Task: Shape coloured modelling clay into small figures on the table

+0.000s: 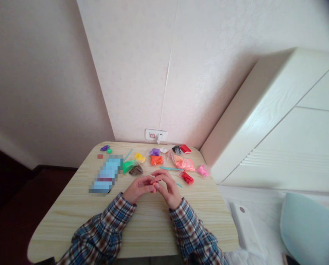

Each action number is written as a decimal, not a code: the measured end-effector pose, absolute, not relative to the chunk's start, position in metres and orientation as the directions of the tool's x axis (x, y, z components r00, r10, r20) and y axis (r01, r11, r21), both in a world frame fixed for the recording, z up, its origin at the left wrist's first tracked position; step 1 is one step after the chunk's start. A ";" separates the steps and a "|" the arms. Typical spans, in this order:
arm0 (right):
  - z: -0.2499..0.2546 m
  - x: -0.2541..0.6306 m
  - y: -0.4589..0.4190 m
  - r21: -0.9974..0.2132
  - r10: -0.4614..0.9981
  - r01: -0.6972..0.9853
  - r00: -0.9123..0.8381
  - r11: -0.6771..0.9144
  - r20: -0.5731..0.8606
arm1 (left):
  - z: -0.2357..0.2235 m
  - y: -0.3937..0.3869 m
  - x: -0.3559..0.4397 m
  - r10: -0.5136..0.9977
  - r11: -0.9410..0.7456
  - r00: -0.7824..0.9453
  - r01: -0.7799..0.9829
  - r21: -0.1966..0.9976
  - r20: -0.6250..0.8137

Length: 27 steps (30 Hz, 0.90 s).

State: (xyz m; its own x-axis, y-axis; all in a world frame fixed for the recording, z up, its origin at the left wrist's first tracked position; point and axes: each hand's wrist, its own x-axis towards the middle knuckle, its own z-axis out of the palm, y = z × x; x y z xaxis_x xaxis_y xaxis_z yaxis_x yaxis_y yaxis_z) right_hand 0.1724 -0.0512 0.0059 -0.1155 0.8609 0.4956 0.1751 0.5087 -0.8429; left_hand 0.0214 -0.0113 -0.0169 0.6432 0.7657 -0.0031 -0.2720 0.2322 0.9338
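Note:
Above the middle of the table, my left hand (139, 188) and my right hand (168, 189) meet at the fingertips. Between them they pinch a small orange-red lump of modelling clay (154, 187), mostly covered by the fingers. Just beyond my hands lie a packet of brown clay (136, 169), a packet of orange clay (156, 160) and a light-blue modelling tool (170, 168). A packet of red clay (187, 177) rests to the right of my right hand. Part of another thin blue tool (179, 185) shows close by it.
The wooden table (142, 235) bears several more clay packets, among them green (129, 165), yellow (139, 157) and pink (202, 170). A blurred-out phone (107, 175) lies at left, below a small purple and green clay piece (105, 148). A wall socket (156, 134) holds a plug behind the table.

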 end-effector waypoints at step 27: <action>0.005 0.172 -0.052 -0.855 0.875 0.184 -0.103 0.485 0.474 | -0.014 -0.012 0.020 0.755 0.215 0.656 -0.243 0.946 -0.003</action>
State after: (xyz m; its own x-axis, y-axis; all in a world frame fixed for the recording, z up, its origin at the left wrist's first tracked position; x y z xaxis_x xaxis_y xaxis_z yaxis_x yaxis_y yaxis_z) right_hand 0.1721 -0.0523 0.0052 -0.1033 0.8746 0.4737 0.1840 0.4849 -0.8550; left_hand 0.0201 -0.0118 -0.0144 0.6558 0.7549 -0.0027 -0.2433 0.2147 0.9459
